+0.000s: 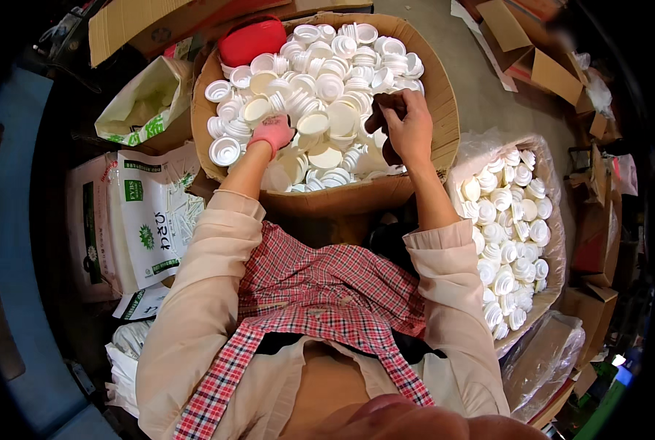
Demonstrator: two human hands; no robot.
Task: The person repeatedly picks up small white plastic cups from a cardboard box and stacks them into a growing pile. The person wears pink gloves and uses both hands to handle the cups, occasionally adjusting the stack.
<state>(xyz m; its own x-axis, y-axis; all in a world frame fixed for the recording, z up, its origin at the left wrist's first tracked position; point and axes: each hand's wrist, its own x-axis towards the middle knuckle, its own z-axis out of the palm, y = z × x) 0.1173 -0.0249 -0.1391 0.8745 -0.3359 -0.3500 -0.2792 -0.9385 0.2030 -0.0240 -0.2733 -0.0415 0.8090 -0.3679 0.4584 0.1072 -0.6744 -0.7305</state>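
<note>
A large cardboard box (444, 95) full of round white plastic caps (329, 88) stands in front of me. My left hand (272, 133), in a pink glove with dark at the fingertips, is over the left part of the pile. Its fingers are curled beside a cap (313, 123); whatever they may hold is hidden. Above the right part of the pile, my bare right hand (409, 126) has its fingers closed on a dark brown floppy piece (387, 147), which hangs down toward the caps. The frame does not show clearly what kind of thing it is.
A red pouch (252, 42) lies at the box's far left corner. On my right stands a plastic-lined box (554, 282) with more white caps (505, 220). Printed white sacks (148, 242) and an open bag (140, 106) are at left. Opened cartons (554, 73) line the far right.
</note>
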